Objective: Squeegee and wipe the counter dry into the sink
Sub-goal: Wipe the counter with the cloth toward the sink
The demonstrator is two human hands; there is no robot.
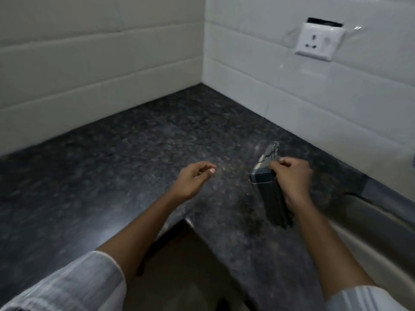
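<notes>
The dark speckled stone counter (125, 158) wraps an inner corner under white tiled walls. My right hand (294, 180) is shut on a dark, worn squeegee (268, 176), which stands on edge on the counter right of centre, its blade running away from me. My left hand (194, 179) hovers just above the counter to the left of the squeegee, fingers loosely curled and holding nothing. The steel sink (379, 223) shows only by its rim at the right edge, just right of my right hand.
A white wall socket (318, 41) sits on the right wall above the counter. White tiles (89, 75) back the counter on both sides. The counter's inner front corner (186, 219) lies below my left forearm, with brown floor beneath.
</notes>
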